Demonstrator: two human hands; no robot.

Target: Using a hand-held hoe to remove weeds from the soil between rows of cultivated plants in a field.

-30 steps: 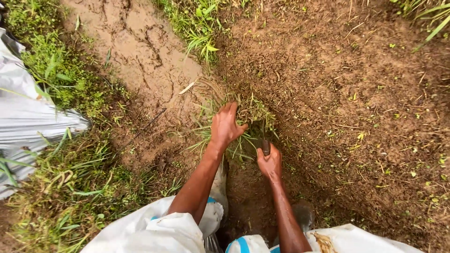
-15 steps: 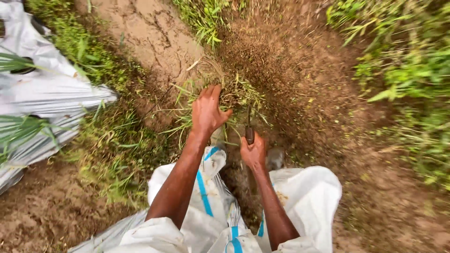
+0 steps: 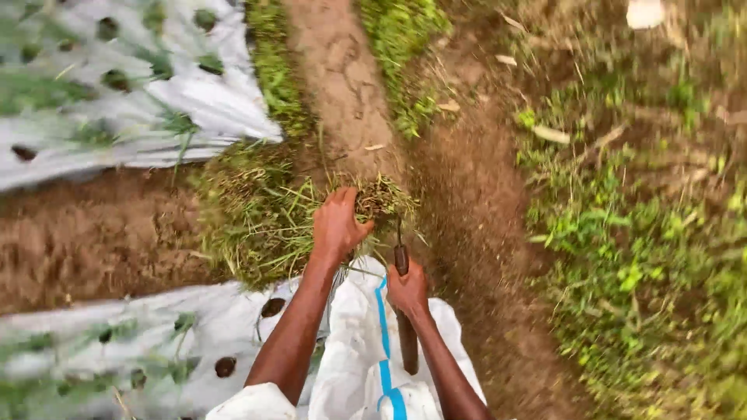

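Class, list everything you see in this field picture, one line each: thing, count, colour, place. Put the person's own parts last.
Grass clump: one, green and straw-coloured, centre, gripped by the left hand.
Hand tool: one, dark handle and thin metal stem, centre, held by the right hand; its working end is hidden in the grass.
Plastic mulch sheets: two, white with dark round holes, upper left and lower left; plants poke through some holes.
Soil path: one, brown, running from top centre towards the hands.
Weeds: many, green, right side.
Pale object: one, whitish, top right, too blurred to identify.
White garment: one, with a blue stripe, bottom centre.
Left hand: one, closed on the grass.
Right hand: one, closed on the tool handle.
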